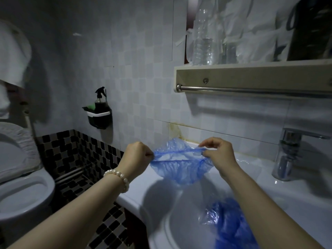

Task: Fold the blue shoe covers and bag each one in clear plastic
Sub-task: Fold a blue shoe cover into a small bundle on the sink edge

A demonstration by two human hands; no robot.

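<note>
A thin blue shoe cover [179, 168] hangs stretched out in the air above the white sink [179, 230]. My left hand [137, 155] pinches its left end at the elastic rim. My right hand [218, 153] pinches the right end, with the fingers curled on the rim. The cover's pouch sags below the rim between both hands. A pile of more blue shoe covers [231, 223] lies in the basin, partly behind my right forearm. A piece of clear plastic [209, 217] lies at the pile's left edge.
A chrome tap [291, 151] stands at the right on the sink's ledge. Above it a wall shelf [251, 76] with a towel rail holds clear bottles. A black holder with a spray bottle [99, 112] hangs on the tiled wall. A toilet [21, 177] stands at the left.
</note>
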